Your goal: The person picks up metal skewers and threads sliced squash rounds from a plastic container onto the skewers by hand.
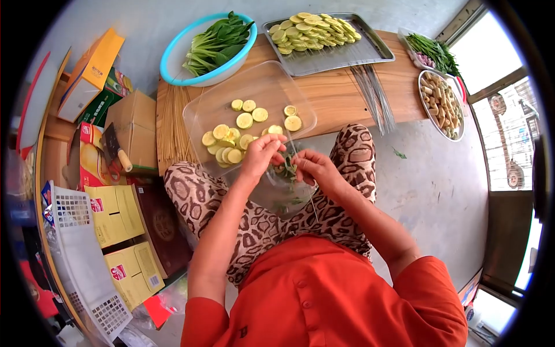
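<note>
Above my lap, my right hand (319, 170) is closed in a pinch on a thin metal skewer (314, 207), whose end sticks out below the fingers. Green leaves (289, 168) hang between my two hands, close to the right fingertips. My left hand (263, 157) is pinched shut near the leaves; what its fingertips hold is too small to make out. Just beyond it, a clear plastic tray (263, 78) on the table holds round zucchini slices (244, 120), some in a heap and some apart.
A wooden table (341, 104) bears a blue-rimmed basin (167, 63) of leafy greens, a metal tray (370, 53) of stacked slices, wooden skewers (175, 124) and metal skewers (373, 98). Rightward sits a bowl of short rolls (442, 104). Boxes and a cleaver (113, 147) stand left.
</note>
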The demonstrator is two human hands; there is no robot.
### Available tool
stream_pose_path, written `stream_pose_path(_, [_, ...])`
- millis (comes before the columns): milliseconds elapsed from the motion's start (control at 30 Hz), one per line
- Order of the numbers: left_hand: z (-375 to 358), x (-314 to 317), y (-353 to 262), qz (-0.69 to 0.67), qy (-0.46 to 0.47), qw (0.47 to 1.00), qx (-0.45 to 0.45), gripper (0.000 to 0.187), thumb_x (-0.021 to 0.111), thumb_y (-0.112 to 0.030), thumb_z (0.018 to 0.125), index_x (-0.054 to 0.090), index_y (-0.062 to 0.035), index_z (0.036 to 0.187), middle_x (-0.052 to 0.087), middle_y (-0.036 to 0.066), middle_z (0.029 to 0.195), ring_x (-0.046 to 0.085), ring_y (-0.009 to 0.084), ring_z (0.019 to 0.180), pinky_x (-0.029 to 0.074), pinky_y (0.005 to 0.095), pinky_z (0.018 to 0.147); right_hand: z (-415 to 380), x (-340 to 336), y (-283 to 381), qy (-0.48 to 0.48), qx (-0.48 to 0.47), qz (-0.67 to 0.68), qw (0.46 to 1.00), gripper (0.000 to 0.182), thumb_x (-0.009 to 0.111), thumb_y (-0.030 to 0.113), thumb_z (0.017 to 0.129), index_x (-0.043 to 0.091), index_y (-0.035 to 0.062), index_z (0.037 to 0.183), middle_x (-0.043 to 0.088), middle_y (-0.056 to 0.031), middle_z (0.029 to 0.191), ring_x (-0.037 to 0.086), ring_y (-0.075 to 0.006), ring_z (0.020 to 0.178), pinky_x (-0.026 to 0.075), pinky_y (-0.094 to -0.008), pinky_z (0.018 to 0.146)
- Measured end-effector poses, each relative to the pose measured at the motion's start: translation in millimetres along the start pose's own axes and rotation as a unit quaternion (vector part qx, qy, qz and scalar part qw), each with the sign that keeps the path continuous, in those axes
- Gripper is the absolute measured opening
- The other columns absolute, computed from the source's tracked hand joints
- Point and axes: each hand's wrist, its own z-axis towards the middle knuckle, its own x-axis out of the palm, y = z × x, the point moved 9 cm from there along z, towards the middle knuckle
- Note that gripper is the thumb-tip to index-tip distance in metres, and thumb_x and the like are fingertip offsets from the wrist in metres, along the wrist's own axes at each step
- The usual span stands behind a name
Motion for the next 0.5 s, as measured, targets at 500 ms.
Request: stream_pose_path(500, [91, 45, -19, 0.726, 0.055, 0.624, 0.284, 0.050, 0.067, -0.001, 0.071, 0.055, -0.0158, 0.118, 0.049, 0.012, 0.116, 0.056, 0.0334, 0.102, 0.047, 0.0420, 0.084, -14, -54, -21, -0.136, -0.011, 0.171, 0.976, 0.014, 0.050, 0.019, 0.094, 0.059, 0.0079, 0.093, 0.054, 0.0019, 0.061, 0.039, -0.0056, 0.048, 0.029, -0.0191, 0.045])
